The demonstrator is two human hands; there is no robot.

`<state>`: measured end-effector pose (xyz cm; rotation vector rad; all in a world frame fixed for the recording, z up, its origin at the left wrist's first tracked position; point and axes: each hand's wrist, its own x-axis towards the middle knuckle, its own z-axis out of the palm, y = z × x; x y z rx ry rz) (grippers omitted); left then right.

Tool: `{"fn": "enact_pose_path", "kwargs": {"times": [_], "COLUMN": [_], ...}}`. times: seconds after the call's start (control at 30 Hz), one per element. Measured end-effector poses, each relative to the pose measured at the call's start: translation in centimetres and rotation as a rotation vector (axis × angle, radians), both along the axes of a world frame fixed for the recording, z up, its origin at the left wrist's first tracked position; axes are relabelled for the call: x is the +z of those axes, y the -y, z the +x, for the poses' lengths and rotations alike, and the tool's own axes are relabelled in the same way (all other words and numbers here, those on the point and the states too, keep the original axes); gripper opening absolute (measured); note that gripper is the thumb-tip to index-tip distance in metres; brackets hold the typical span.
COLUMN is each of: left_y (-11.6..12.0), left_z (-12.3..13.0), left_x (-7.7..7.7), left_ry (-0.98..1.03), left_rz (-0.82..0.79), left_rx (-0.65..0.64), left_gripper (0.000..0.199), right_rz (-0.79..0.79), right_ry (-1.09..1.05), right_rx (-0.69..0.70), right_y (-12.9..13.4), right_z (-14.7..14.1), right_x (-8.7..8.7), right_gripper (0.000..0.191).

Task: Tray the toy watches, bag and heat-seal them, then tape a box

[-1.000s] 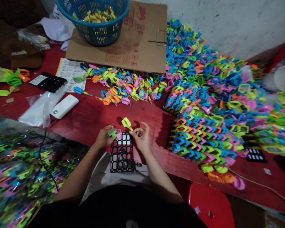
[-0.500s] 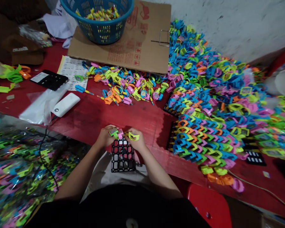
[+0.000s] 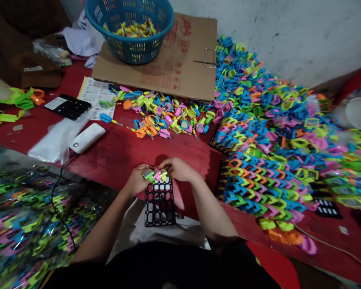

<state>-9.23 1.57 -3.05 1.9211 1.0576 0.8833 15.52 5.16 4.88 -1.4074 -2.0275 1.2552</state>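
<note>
A black grid tray [image 3: 159,204] leans between my lap and the red table's front edge. At its top row sit a green toy watch [image 3: 149,175], a pink one [image 3: 157,174] and a yellow one [image 3: 163,174], side by side. My left hand [image 3: 138,180] is closed round the tray's upper left corner, by the green watch. My right hand [image 3: 177,169] has its fingers bent at the upper right corner, beside the yellow watch; its fingertips are partly hidden, and whether they pinch anything is unclear.
Loose toy watches [image 3: 168,116] lie beyond my hands. Filled rows of watches [image 3: 252,180] and a large heap [image 3: 276,104] are on the right. A blue basket [image 3: 135,48] stands on cardboard [image 3: 186,76]. At left are a white device [image 3: 88,137] and plastic bags [image 3: 52,140].
The yellow watch has moved from my right hand to the tray's top row, beside the pink one. My right hand is now higher, its fingers bent toward the tray. The view has shifted slightly.
</note>
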Motion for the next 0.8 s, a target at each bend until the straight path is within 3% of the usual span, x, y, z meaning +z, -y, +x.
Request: {"fn": "enact_pose_path", "kwargs": {"times": [0.13,0.23,0.3,0.4,0.5,0.6,0.7,0.8], "left_y": [-0.4,-0.5,-0.3,0.4,1.2,1.4,1.1,0.8], "left_z": [0.0,-0.1,-0.3,-1.1,-1.9,-2.2,-2.2,-2.2], "left_x": [0.1,0.4,0.6,0.6,0.6,1.2,1.9,2.4], "left_ry": [-0.044,-0.089,-0.119,-0.100,-0.088,-0.181,-0.239,-0.212], "left_rz": [0.023,0.047,0.054,0.073,0.105,0.062,-0.026,-0.075], "left_rx": [-0.009,-0.032,-0.044,-0.053,-0.060,-0.061,-0.080,-0.124], "left_gripper": [0.005,0.008,0.011,0.007,0.005,0.015,0.016,0.031], "right_rz": [0.374,0.369,0.334,0.304,0.214,-0.021,-0.099,-0.053], "right_ry": [0.162,0.361,0.426,0.348,-0.037,-0.470,-0.539,-0.512], "right_rx": [-0.416,-0.422,-0.389,-0.466,-0.544,-0.418,-0.399,-0.448], "right_y": [-10.3,-16.2,-17.2,-14.2,-7.3,0.7,6.3,8.2], "right_z": [-1.0,-2.9,-3.4,-2.0,0.2,0.9,-0.1,-1.3], "right_x": [1.1,1.1,0.8,0.1,-0.9,-2.3,-3.9,-5.2], "right_gripper": [0.029,0.035,0.036,0.025,0.008,0.034,0.043,0.040]}}
